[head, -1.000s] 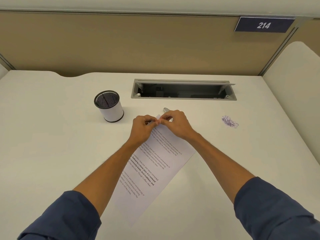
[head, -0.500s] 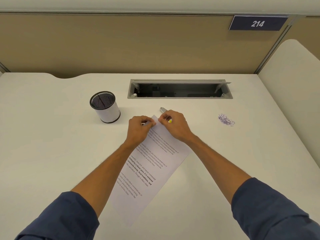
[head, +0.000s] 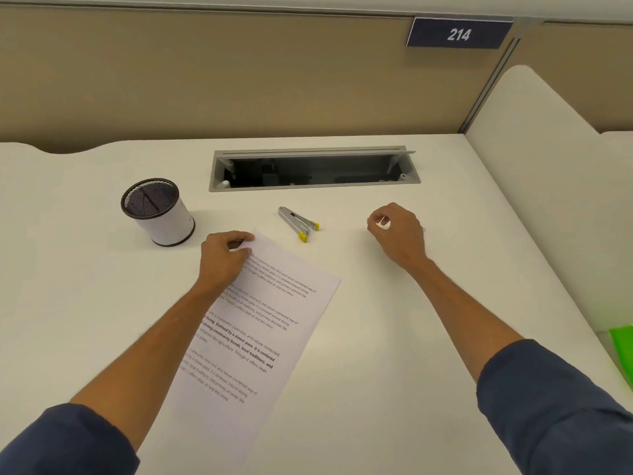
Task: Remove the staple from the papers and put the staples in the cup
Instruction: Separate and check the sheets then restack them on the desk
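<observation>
the papers (head: 253, 320) lie flat on the desk (head: 394, 337), thin and limp; hold them at the top corner. the left hand (head: 222, 258) pinches that corner. the right hand (head: 397, 231) is curled; a staple inside cannot be confirmed. the cup (head: 161, 214) stands left.

Matt paper sheets (head: 263, 323) lying under the left hand (head: 222, 260), black wire-mesh cup (head: 157, 211) beside it, brushed-metal staple remover (head: 298, 222) showing between hands
</observation>
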Action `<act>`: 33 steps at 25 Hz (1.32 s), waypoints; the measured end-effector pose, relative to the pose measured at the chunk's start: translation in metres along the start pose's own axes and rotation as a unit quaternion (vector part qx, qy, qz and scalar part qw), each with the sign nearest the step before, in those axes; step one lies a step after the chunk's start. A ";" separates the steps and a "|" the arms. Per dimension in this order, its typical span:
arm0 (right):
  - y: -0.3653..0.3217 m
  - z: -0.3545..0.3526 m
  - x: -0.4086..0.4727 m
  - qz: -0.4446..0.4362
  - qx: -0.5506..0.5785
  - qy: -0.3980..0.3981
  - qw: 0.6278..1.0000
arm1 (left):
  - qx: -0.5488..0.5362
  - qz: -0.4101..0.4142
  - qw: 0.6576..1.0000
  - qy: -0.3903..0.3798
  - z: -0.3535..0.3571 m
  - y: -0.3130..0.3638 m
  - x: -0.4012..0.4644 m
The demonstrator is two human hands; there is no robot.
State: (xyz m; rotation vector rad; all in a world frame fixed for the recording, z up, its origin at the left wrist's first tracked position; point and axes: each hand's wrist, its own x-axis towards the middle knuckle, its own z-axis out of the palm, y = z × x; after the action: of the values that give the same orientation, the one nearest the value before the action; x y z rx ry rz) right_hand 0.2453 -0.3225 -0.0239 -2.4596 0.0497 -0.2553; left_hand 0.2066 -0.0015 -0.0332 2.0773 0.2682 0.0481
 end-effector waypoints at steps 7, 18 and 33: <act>0.049 -0.030 0.008 0.027 -0.044 0.010 0.999 | -0.128 -0.059 0.990 0.009 -0.003 0.003 0.003; 0.062 -0.032 0.016 0.023 -0.078 0.013 0.997 | -0.123 -0.078 0.989 -0.001 -0.005 0.000 0.005; -0.039 0.022 -0.069 0.091 0.243 -0.075 0.963 | -0.305 -0.129 0.943 0.015 -0.025 0.016 -0.016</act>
State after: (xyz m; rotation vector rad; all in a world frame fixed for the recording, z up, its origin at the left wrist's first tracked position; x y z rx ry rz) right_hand 0.1807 -0.2710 -0.0284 -1.9619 0.1315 0.0051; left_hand 0.1900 0.0089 -0.0053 1.4144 0.4770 0.0017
